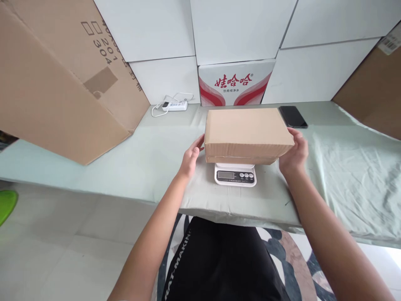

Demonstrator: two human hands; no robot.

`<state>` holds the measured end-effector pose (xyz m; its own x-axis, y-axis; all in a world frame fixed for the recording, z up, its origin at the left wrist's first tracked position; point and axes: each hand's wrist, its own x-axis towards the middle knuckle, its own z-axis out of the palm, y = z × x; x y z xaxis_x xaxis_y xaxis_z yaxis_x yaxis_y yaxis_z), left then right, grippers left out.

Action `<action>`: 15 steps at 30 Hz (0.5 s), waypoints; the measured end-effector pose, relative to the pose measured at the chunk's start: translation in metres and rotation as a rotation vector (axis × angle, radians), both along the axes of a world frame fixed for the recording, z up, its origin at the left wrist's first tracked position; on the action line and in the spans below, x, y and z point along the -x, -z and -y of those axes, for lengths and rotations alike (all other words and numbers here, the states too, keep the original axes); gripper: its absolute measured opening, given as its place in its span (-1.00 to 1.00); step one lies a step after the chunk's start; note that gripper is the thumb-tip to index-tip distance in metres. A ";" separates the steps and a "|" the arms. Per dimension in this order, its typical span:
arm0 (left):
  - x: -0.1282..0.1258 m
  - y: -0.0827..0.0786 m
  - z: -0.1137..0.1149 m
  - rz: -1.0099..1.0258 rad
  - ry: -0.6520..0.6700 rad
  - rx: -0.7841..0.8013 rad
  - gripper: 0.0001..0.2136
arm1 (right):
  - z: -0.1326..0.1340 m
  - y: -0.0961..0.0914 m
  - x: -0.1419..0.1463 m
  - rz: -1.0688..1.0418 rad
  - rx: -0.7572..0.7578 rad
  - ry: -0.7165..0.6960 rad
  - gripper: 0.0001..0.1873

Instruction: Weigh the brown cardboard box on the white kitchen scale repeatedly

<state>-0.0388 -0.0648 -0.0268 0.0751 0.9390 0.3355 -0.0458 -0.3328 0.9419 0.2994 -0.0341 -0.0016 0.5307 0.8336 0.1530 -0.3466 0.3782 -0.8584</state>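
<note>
A brown cardboard box (247,125) is over a white digital kitchen scale (235,174), covering its platform. Whether the box rests its full weight there, I cannot tell. The scale's display and buttons face me, and no digits can be made out on the display. My left hand (190,159) is at the box's left side, its fingertips against the cardboard and partly hidden behind it. On the opposite side, my right hand (294,154) holds the box's right end, thumb and fingers around the edge.
A phone (293,116) lies behind the box to the right. A white power strip (174,106) with its cable lies at the back left. A large carton (72,83) stands at the left; white boxes (163,79) and a red-printed water carton (236,83) line the cloth-covered table's (140,167) back.
</note>
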 end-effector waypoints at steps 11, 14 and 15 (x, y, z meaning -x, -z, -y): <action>-0.006 -0.025 0.008 -0.046 0.072 -0.136 -0.21 | 0.030 -0.009 0.027 0.252 -0.057 -0.175 -0.30; -0.005 -0.050 -0.015 -0.053 0.064 -0.182 -0.22 | 0.007 -0.027 0.023 0.370 -0.234 -0.235 -0.24; -0.006 -0.057 -0.028 -0.073 0.071 -0.177 -0.22 | -0.006 -0.031 0.021 0.415 -0.287 -0.247 -0.20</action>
